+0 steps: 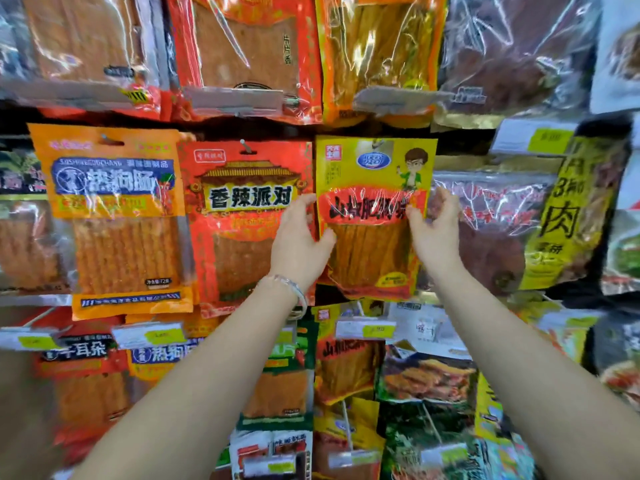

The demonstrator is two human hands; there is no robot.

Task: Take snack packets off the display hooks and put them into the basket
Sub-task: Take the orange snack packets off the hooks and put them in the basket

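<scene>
A yellow snack packet (372,216) with a red band and a cartoon figure hangs from a display hook (375,144) in the middle row. My left hand (299,239) grips its left edge, thumb on the front and fingers curled behind. My right hand (436,225) holds its right edge the same way. Both arms reach up from the bottom of the view. A bracelet circles my left wrist. No basket is in view.
A red packet (247,216) hangs just left of the yellow one, and an orange packet (116,216) further left. A clear packet with dark meat (491,220) hangs to the right. Rows of packets and price tags (365,329) fill the rack above and below.
</scene>
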